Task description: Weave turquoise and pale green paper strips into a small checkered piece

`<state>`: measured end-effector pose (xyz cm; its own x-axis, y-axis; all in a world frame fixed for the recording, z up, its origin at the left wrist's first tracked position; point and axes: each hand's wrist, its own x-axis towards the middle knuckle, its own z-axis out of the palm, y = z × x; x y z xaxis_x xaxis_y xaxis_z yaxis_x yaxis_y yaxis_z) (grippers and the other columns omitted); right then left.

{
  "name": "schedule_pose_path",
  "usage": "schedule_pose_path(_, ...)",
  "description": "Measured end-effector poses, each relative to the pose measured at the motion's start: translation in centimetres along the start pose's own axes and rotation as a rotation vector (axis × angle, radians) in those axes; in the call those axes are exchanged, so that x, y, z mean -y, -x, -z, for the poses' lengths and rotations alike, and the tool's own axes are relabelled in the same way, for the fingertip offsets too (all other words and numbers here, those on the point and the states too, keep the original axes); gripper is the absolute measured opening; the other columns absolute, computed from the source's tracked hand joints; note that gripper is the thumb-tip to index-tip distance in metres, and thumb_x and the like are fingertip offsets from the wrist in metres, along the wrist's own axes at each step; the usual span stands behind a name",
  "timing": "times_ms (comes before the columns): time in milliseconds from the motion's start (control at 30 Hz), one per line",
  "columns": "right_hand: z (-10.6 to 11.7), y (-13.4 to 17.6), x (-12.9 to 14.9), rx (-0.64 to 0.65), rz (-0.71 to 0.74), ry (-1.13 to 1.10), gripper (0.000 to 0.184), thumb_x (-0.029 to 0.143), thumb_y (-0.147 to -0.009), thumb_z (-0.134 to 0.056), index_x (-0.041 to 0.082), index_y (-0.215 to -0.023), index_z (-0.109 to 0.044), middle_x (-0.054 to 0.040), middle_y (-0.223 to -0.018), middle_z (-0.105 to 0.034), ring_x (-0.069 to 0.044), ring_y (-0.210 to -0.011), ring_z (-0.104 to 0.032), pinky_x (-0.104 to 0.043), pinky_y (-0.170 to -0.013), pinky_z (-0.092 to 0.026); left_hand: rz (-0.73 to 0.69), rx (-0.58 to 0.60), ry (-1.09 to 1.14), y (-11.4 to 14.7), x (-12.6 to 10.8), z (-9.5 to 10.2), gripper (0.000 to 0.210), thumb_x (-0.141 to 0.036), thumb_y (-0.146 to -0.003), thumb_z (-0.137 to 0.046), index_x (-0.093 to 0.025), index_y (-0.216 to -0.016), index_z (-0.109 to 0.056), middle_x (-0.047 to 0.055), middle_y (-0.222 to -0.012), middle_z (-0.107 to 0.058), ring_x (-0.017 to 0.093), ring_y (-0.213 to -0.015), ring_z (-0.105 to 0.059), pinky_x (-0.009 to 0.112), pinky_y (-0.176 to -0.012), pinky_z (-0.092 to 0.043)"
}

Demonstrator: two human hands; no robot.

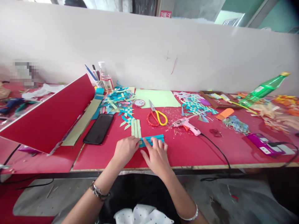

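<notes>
My left hand (126,150) is closed, its thumb and fingertips pinching woven paper strips at the table's front. Pale green strips (135,127) point away from me there, crossing blue paper strips (159,138) that run to the right. Over the blue strips lies my right hand (157,153), its index finger stretched toward the crossing and its thumb apart. The undersides of my fingers hide part of the weave. Just beyond my hands are scissors (154,115) with one red and one yellow handle, and a pink glue gun (188,125) is to the right.
A black phone (98,128) and a raised red board (56,115) stand to the left. Loose paper strips (116,99), a tape roll (139,102) and a pale green sheet (161,98) lie behind. To the right are a green bottle (263,90) and a purple power strip (263,144).
</notes>
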<state>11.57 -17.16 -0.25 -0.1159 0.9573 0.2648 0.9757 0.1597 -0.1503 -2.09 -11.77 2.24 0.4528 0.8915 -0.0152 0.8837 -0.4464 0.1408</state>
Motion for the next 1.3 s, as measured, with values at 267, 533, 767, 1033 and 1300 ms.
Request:
schedule_pose_path(267,0.4,0.3,-1.2,0.012,-0.081,0.042,0.042,0.043,-0.084,-0.03,0.027,-0.12,-0.043,-0.0106,-0.109,-0.046,-0.025,-0.092,-0.04,-0.042,-0.077,-0.028,0.018,0.004,-0.001,0.1,-0.1,-0.2,0.026,-0.026,-0.083,-0.036,-0.022,-0.095,-0.058,0.003,-0.084,-0.062,0.015,-0.074,-0.058,0.02,-0.05,-0.031)
schedule_pose_path(533,0.6,0.3,-2.6,-0.016,-0.149,0.095,0.04,0.042,-0.083,-0.033,0.027,-0.118,-0.046,-0.011,-0.113,-0.045,-0.024,-0.093,-0.04,-0.038,-0.074,-0.027,0.011,-0.037,-0.018,0.1,-0.1,-0.4,0.025,-0.026,-0.082,-0.037,-0.024,-0.095,-0.059,0.002,-0.082,-0.063,0.015,-0.072,-0.059,0.02,-0.048,-0.031)
schedule_pose_path(767,0.3,0.5,-3.0,-0.067,-0.139,0.081,0.041,0.042,-0.083,-0.034,0.024,-0.118,-0.045,-0.0117,-0.11,-0.047,-0.023,-0.092,-0.04,-0.038,-0.075,-0.026,0.012,-0.041,-0.026,0.1,-0.1,-0.4,0.024,-0.025,-0.082,-0.038,-0.024,-0.094,-0.059,0.001,-0.079,-0.062,0.015,-0.07,-0.059,0.02,-0.048,-0.031)
schedule_pose_path(1033,0.0,0.7,-3.8,-0.085,-0.214,0.13,0.04,0.041,-0.083,-0.032,0.019,-0.112,-0.05,-0.0125,-0.108,-0.049,-0.024,-0.092,-0.042,-0.039,-0.074,-0.027,0.008,-0.069,-0.031,0.1,0.0,-0.7,0.023,-0.025,-0.081,-0.039,-0.023,-0.091,-0.06,0.001,-0.078,-0.063,0.016,-0.069,-0.06,0.022,-0.045,-0.028)
schedule_pose_path(1300,0.4,0.6,-3.4,-0.103,-0.148,0.047,0.038,0.033,-0.085,-0.032,0.018,-0.118,-0.044,-0.012,-0.116,-0.05,-0.024,-0.096,-0.043,-0.038,-0.078,-0.027,0.004,-0.061,-0.03,0.0,0.0,-0.6,0.024,-0.026,-0.082,-0.038,-0.023,-0.089,-0.06,0.001,-0.078,-0.063,0.016,-0.07,-0.06,0.021,-0.046,-0.03)
